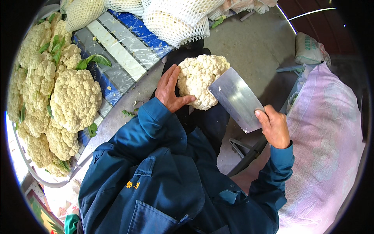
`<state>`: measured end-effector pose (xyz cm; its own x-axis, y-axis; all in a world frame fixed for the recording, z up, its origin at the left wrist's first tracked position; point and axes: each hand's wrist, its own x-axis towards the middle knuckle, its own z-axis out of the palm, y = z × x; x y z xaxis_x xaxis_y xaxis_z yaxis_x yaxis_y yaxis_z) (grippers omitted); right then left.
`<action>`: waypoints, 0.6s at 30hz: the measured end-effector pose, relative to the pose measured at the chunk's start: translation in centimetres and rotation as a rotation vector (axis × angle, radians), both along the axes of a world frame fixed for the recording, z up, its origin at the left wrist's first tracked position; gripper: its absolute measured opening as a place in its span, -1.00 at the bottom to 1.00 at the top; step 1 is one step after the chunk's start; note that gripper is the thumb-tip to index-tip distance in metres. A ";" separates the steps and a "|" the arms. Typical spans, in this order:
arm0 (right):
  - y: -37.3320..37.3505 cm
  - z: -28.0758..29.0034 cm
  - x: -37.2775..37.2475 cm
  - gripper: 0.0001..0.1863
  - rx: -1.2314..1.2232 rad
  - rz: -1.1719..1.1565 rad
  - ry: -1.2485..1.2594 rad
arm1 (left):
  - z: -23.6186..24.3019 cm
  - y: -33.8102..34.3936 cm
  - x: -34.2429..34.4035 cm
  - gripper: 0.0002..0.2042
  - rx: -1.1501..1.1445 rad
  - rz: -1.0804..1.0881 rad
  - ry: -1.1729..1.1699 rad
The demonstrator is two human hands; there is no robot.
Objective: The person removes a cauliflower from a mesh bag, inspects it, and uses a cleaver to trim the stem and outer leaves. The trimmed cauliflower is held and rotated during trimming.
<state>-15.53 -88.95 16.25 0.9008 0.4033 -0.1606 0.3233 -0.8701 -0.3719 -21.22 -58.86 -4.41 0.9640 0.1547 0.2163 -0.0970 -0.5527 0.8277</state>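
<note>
A large cream-white cauliflower [200, 78] is held above my lap. My left hand [171, 90] grips its left side, with the thumb across the lower front and the other fingers along the upper left edge. In my right hand [274, 125] is a broad cleaver [238, 100], its handle hidden in the closed fingers. The shiny rectangular blade slants up and left. Its far end overlaps the cauliflower's right side in the picture; I cannot tell whether it touches. Small pale crumbs cling to the blade's lower corner.
On my left, several cauliflowers [74, 100] with green leaves are piled on a striped, plastic-covered table [120, 46]. White foam nets [177, 25] lie along its far side. A pink-purple cloth [327, 144] covers something bulky on my right, and a stuffed sack [309, 48] stands beyond it.
</note>
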 end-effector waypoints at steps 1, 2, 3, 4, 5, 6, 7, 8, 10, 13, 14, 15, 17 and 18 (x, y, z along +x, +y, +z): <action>0.1 0.0 -0.1 -0.63 -0.016 0.027 -0.035 | 0.0 0.0 0.0 0.06 -0.002 -0.001 0.000; 0.2 0.1 -0.2 -0.63 -0.032 0.055 -0.070 | 0.0 0.0 0.0 0.06 -0.003 0.000 0.004; 0.3 0.2 -0.2 -0.63 -0.048 0.060 -0.072 | 0.1 0.0 0.0 0.06 -0.005 0.001 0.007; 0.5 0.4 -0.2 -0.64 -0.064 0.064 -0.074 | 0.1 0.0 0.0 0.06 -0.007 0.002 0.010; 0.6 0.5 -0.2 -0.64 -0.080 0.069 -0.075 | 0.1 0.0 0.0 0.06 -0.008 0.000 0.012; 0.6 0.5 -0.3 -0.64 -0.079 0.068 -0.074 | 0.1 0.0 0.0 0.06 -0.009 -0.001 0.013; 0.6 0.4 -0.3 -0.65 -0.079 0.067 -0.072 | 0.1 0.0 0.0 0.07 -0.010 -0.003 0.015; 0.7 0.4 -0.3 -0.65 -0.079 0.066 -0.070 | 0.1 0.0 0.0 0.07 -0.009 -0.002 0.011; 0.9 0.4 -0.4 -0.65 -0.066 0.070 -0.065 | -0.1 0.0 0.0 0.07 -0.008 -0.001 0.003; 0.7 0.0 -0.2 -0.65 -0.036 0.069 -0.043 | 0.0 0.0 0.0 0.07 -0.018 -0.002 0.004; 0.5 -0.2 -0.2 -0.65 -0.024 0.067 -0.032 | 0.0 0.0 0.1 0.07 -0.017 -0.004 0.011; 0.3 -0.3 -0.1 -0.64 -0.005 0.044 -0.011 | 0.1 0.0 0.1 0.07 -0.014 -0.003 0.020; -0.3 -0.6 0.0 -0.64 0.032 -0.003 0.033 | 0.0 0.1 0.0 0.06 -0.008 0.001 0.022; -0.5 -0.7 0.0 -0.64 0.056 -0.030 0.061 | -0.1 0.1 0.0 0.06 -0.007 -0.001 0.014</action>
<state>-15.50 -89.42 15.59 0.9018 0.3864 -0.1937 0.2726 -0.8562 -0.4389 -21.25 -58.77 -4.48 0.9670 0.1554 0.2021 -0.0862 -0.5469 0.8328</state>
